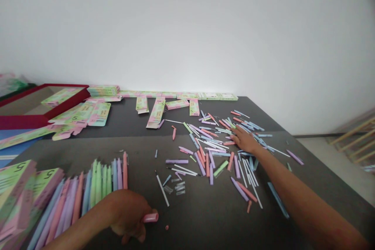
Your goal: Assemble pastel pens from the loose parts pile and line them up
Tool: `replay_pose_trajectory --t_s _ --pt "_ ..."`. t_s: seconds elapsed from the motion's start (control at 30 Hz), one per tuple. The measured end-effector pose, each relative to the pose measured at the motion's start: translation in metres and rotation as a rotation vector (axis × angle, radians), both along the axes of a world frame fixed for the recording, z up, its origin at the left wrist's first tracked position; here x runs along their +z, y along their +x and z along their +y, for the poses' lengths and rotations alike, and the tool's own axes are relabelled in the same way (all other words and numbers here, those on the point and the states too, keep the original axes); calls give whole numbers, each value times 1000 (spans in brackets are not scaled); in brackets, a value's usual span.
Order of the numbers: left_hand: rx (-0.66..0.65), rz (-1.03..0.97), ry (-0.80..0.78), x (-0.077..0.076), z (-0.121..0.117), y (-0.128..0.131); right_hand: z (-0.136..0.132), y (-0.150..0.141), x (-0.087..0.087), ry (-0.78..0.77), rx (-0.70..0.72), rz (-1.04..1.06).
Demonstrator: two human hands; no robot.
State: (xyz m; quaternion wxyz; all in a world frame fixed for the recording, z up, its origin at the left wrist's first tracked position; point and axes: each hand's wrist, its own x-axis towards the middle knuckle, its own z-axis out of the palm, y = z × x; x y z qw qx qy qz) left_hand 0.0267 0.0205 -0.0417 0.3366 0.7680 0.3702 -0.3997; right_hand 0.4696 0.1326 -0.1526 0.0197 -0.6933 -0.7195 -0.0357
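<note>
White wall point(187, 27) backs a dark table point(205, 222). At the far left, an open red box point(29, 122) contains one printed carton point(60, 97); a carton stack point(104, 90) stands just beside its right side. Nearer, upright printed packs point(13, 199) adjoin a row of coloured pens point(99, 179) in blue, purple, pink and green. Immediately right of this row, the left hand point(133, 215) is positioned with its forearm entering from the bottom edge; its fingers are curled and clamped on a pink tube point(150, 217), one end of which projects rightward. Clear pieces point(178, 187) lie beyond the tube. Further right, the right hand point(243, 140) extends forward over loose pen parts point(211, 164), forearm entering at lower right; whether its fingers grip a part cannot be determined. Past the table's right edge, wooden slats point(354, 136) stand above a pale floor point(316, 156).
</note>
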Motion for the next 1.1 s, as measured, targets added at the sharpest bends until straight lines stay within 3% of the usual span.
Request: replay_pose_trajectory --t_s 0.3,0.8,1.1 --pt "-28 55 11 11 -2 6 -19 -70 12 -116 98 102" --pt "-28 -4 43 4 -3 0 -41 -142 27 -107 141 117" --pt "-48 8 20 8 -2 3 -93 -177 29 -62 304 141"
